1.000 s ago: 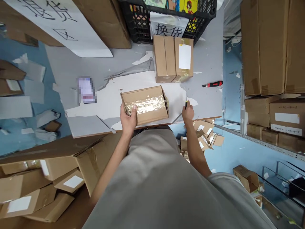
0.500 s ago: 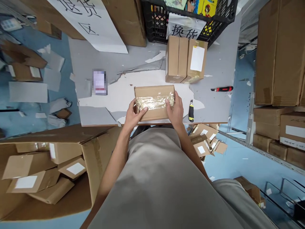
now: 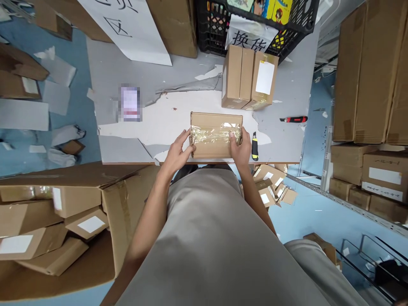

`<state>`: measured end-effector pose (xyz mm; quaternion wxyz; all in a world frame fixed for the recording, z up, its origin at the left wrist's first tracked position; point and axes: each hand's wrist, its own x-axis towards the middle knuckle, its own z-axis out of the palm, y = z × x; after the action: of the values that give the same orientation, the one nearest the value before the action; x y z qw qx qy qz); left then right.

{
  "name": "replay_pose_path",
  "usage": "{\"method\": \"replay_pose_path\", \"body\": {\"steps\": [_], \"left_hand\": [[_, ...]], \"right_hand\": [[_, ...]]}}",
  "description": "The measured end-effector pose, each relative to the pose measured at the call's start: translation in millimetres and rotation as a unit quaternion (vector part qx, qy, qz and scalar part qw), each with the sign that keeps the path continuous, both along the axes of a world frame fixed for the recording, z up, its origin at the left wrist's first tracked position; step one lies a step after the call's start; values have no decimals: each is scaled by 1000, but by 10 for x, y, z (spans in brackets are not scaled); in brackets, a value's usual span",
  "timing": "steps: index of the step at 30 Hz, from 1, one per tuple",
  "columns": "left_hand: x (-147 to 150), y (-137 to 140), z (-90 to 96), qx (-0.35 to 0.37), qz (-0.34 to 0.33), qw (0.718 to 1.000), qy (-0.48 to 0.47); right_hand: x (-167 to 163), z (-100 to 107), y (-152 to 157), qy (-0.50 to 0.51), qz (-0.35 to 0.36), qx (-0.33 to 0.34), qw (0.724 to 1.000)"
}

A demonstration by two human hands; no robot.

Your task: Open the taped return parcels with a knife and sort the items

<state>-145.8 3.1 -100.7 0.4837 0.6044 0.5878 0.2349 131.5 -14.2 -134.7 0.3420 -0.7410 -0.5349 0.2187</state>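
Right hand (image 3: 241, 148) grips box (image 3: 212, 150); left hand (image 3: 176, 154) spreads at its end. Likely positioning; next calls for a firmer left hold

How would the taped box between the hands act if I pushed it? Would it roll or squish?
The taped box probably wouldn't roll, because its sides look flat. It may feel fairly stiff, since its cardboard edges look straight. The shiny tape might feel slippery.

A scuffed grey table (image 3: 287, 144) stands over a pale blue floor (image 3: 293, 229), a metal rack (image 3: 325, 162) at right.
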Motion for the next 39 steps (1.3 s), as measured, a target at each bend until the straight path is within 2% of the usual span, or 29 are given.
{"method": "replay_pose_path", "body": {"steps": [3, 6, 10, 13, 17, 21, 28, 36, 39], "left_hand": [[39, 5, 129, 45, -24, 996, 78], [50, 51, 185, 81, -57, 989, 106], [6, 126, 108, 121, -97, 981, 113], [-11, 148, 22, 141, -99, 979, 109], [37, 154, -50, 141, -70, 984, 81], [-11, 190, -72, 108, -6, 992, 58], [-238, 214, 57, 42, 23, 997, 60], [-76, 236, 59, 5, 104, 990, 91], [-59, 211, 98, 17, 141, 983, 114]], "right_hand": [[93, 5, 27, -5, 3, 1, 1000], [104, 7, 38, -18, 8, 0, 1000], [-21, -18, 40, -37, 8, -3, 999], [-104, -28, 43, -38, 1, -8, 999], [-122, -8, 41, -27, -4, -15, 1000], [-127, 34, 45, -25, -16, -23, 999], [-132, 80, 128, -23, -11, -34, 999], [-131, 70, 84, -30, -16, -27, 999], [-146, 58, 65, -31, -33, -21, 999]]}}
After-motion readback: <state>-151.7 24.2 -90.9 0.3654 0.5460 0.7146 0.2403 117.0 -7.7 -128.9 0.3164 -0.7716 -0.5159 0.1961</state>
